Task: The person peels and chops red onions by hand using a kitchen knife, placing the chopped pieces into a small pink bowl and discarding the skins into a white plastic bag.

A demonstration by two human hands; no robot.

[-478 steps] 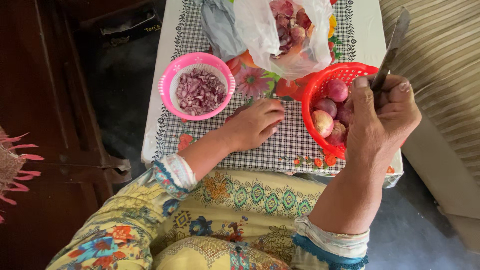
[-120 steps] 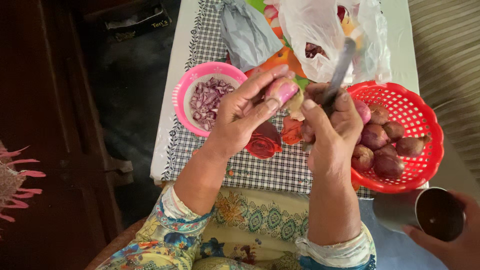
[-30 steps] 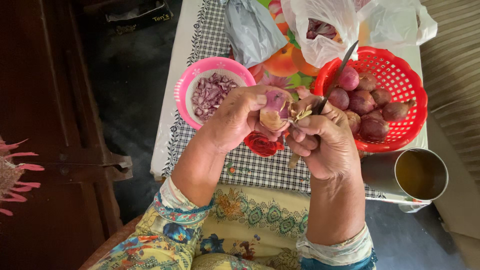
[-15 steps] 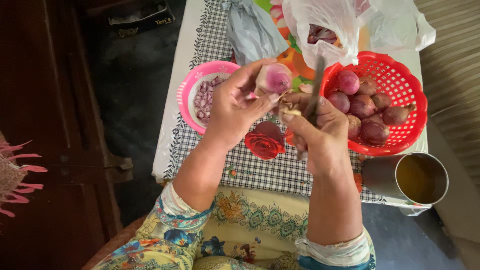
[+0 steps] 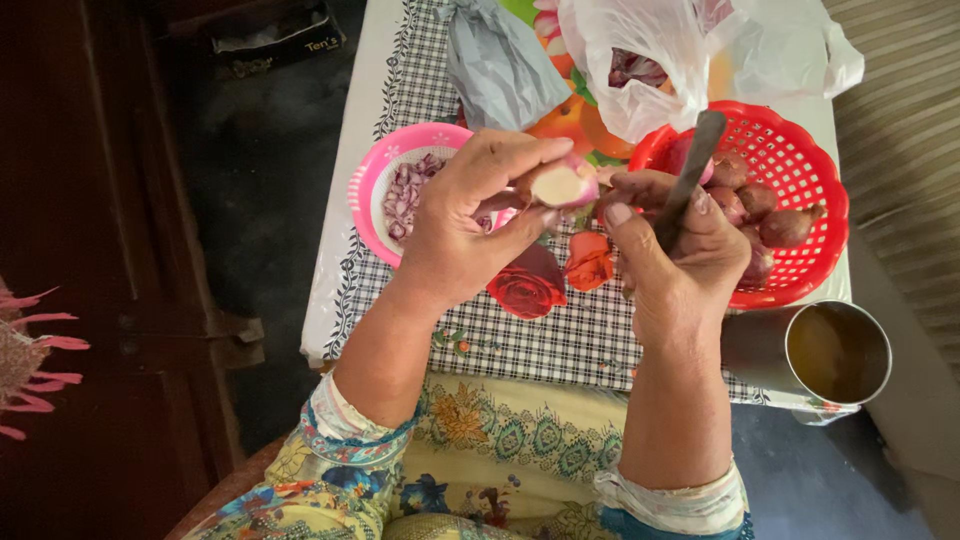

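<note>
Your left hand [image 5: 462,225] pinches a small peeled pink onion [image 5: 562,185] at its fingertips; your right hand [image 5: 680,250], just beside it, grips a dark-bladed knife [image 5: 688,178].

glossy moulded plastic, perforated: red basket [image 5: 810,215] at 3 o'clock, pink basket [image 5: 368,190] at 9 o'clock. thin crinkled plastic film: white bag [image 5: 640,40] at 12 o'clock. dull metal: knife blade [image 5: 690,175]; brushed metal cup [image 5: 800,350] at 4 o'clock. smooth printed tablecloth [image 5: 540,340]. moist, smooth cut onion [image 5: 562,185].
</note>
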